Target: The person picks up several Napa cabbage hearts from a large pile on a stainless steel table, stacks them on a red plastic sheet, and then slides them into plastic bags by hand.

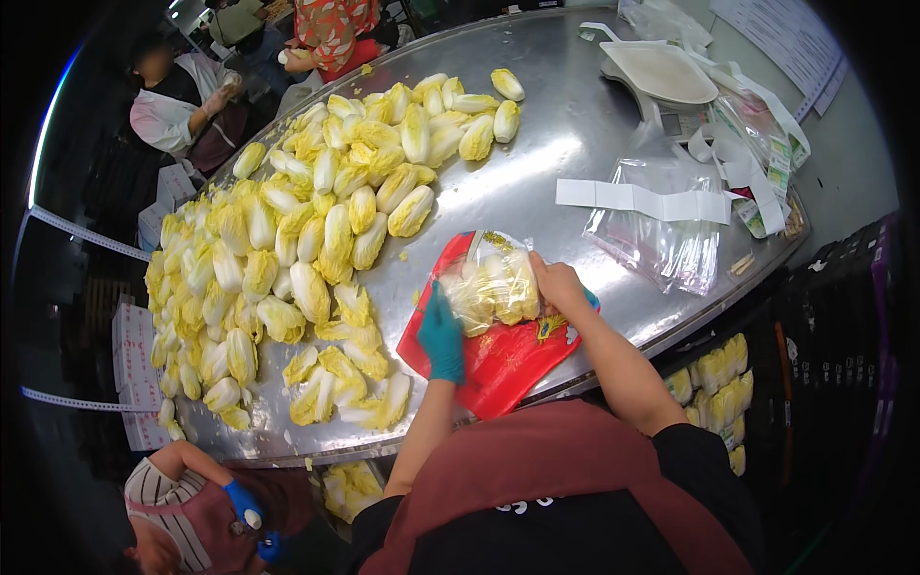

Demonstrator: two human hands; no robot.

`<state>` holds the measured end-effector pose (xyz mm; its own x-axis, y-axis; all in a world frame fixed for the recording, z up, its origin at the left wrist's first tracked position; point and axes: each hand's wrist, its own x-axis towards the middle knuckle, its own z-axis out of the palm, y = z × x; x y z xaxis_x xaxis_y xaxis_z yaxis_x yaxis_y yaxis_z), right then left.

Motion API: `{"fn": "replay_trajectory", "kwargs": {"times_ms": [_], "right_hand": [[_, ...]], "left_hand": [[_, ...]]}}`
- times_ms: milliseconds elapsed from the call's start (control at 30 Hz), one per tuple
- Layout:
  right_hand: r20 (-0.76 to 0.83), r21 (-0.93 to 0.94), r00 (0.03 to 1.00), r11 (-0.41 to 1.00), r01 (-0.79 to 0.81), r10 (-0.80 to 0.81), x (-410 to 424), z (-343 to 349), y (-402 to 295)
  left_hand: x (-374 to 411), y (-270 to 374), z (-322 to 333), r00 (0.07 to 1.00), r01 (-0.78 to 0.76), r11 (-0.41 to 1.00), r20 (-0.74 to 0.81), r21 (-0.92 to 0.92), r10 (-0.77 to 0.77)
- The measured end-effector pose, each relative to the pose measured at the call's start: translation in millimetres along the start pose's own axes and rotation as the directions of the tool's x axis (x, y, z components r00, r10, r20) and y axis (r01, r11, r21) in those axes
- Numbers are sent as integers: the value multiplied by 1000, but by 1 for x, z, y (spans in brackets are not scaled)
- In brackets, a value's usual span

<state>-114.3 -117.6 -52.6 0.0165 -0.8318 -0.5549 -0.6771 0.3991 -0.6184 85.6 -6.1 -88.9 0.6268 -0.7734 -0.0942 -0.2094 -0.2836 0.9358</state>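
A clear plastic bag of small napa cabbages (499,287) is held between my two hands above a red printed plastic sheet (496,366) on the metal table. My left hand (440,336), in a teal glove, grips the bag's left side. At its right edge my right hand (559,287), which is bare, pinches the plastic. A large heap of loose yellow-white cabbages (323,172) spreads over the table to the left. Loose cabbage leaves (345,381) lie nearer to me, left of the red sheet. The underside of the held bag is hidden.
Clear plastic bags (654,237) lie at the right under a strip of white labels (640,201). Behind them stands a scale with a white pan (661,72). Co-workers stand across the table and at lower left, one in blue gloves (244,499). Packed cabbages (719,381) sit in crates below right.
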Motion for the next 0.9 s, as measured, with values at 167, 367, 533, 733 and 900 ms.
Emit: {"fn": "replay_trajectory", "kwargs": {"times_ms": [167, 367, 533, 733, 900], "right_hand": [[-267, -412, 838, 843, 347, -475, 15, 13, 20], [-189, -530, 694, 667, 523, -694, 12, -6, -11], [-388, -134, 290, 365, 921, -875, 48, -2, -23], [-236, 37, 701, 714, 699, -673, 70, 15, -27], [-316, -131, 655, 715, 686, -686, 88, 28, -27]], "left_hand": [[20, -17, 5, 999, -3, 952, -44, -306, -12], [21, 1, 4, 999, 11, 990, -46, -139, -18], [30, -7, 6, 997, 55, 991, -56, -123, -62], [24, 2, 3, 979, 182, 903, -10, -390, -202], [47, -14, -1, 947, 316, 846, 89, -430, -309]]}}
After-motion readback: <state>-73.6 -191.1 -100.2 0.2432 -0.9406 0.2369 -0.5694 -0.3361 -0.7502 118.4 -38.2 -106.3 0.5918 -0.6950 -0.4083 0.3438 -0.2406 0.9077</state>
